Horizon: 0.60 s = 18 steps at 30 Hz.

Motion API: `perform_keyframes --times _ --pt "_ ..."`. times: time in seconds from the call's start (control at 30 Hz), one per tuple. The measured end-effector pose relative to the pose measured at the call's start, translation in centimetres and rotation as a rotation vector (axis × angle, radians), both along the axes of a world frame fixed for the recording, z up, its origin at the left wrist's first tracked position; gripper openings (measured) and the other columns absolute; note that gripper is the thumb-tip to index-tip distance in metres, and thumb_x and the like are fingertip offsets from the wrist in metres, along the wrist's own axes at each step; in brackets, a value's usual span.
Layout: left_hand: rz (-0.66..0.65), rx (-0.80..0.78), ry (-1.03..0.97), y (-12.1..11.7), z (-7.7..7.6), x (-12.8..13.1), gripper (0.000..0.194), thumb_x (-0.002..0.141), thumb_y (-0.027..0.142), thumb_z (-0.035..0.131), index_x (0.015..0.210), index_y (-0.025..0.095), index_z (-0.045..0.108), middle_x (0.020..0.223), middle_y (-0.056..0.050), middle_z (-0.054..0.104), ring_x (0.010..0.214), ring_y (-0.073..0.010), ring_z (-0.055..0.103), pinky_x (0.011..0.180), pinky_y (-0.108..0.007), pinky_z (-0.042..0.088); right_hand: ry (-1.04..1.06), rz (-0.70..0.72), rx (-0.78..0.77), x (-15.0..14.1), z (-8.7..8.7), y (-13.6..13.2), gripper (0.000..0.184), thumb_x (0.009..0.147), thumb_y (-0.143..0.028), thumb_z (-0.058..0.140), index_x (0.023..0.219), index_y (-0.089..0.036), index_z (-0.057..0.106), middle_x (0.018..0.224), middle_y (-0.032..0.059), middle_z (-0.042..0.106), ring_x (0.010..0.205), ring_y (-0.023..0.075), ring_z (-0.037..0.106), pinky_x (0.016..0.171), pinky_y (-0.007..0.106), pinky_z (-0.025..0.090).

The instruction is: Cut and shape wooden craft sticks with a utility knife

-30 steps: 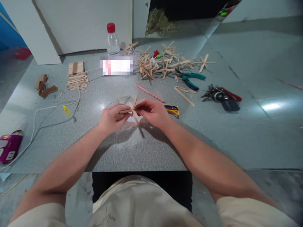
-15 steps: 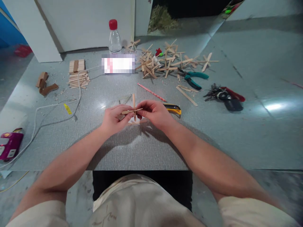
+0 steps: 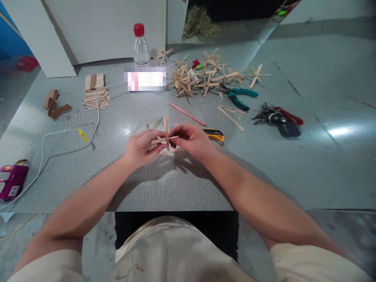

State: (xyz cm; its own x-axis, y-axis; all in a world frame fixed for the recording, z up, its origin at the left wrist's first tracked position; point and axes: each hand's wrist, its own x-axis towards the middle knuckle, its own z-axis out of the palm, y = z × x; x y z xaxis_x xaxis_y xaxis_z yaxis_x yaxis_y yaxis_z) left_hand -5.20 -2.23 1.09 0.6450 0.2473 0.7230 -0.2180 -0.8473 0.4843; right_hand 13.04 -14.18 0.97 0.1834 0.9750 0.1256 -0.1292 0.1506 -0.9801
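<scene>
Between my hands is a small piece made of crossed wooden craft sticks (image 3: 166, 124), one stick pointing away from me and another lying sideways. My left hand (image 3: 142, 146) is closed with its fingertips at the left end of the sideways stick. From the other side, my right hand (image 3: 192, 141) pinches the piece near the crossing; its fingertips are partly hidden. Under the hands lie a loose craft stick (image 3: 175, 151) and a white patch on the table. A yellow and black utility knife (image 3: 216, 135) rests just beyond my right hand.
Farther back are a heap of crossed-stick pieces (image 3: 183, 80), teal-handled pliers (image 3: 239, 96), a red-capped bottle (image 3: 141, 49) and a pink striped pencil (image 3: 188, 114). Stacked craft sticks (image 3: 95, 82) and a white cable (image 3: 42, 156) lie left. Keys (image 3: 274, 117) sit right.
My left fingers have shifted slightly on the craft sticks, and more of the sideways stick shows. My right hand keeps its pinch. The whole view has moved a little.
</scene>
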Motion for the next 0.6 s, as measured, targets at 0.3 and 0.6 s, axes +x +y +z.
perform_keyframes --times 0.3,0.6 --pt "-0.085 0.129 0.002 0.9 -0.2 0.2 0.072 0.099 0.046 0.067 0.161 0.025 0.039 0.164 -0.022 0.041 0.145 -0.0358 0.055 0.107 -0.049 0.059 0.047 0.118 0.009 -0.2 0.2 -0.3 0.018 0.085 -0.034 0.083 0.088 -0.023 0.069 0.078 -0.003 0.067 0.069 0.0114 0.062 0.066 0.025 0.053" --pt "-0.137 0.151 -0.047 0.0 -0.1 0.1 0.048 0.103 0.039 0.063 0.146 0.02 0.055 0.15 -0.022 0.058 0.13 -0.0282 0.068 0.106 -0.045 0.062 0.057 0.205 0.013 -0.3 0.0 -0.5 0.022 0.086 -0.039 0.084 0.089 -0.023 0.069 0.078 -0.0025 0.067 0.068 0.0122 0.062 0.067 0.027 0.053"
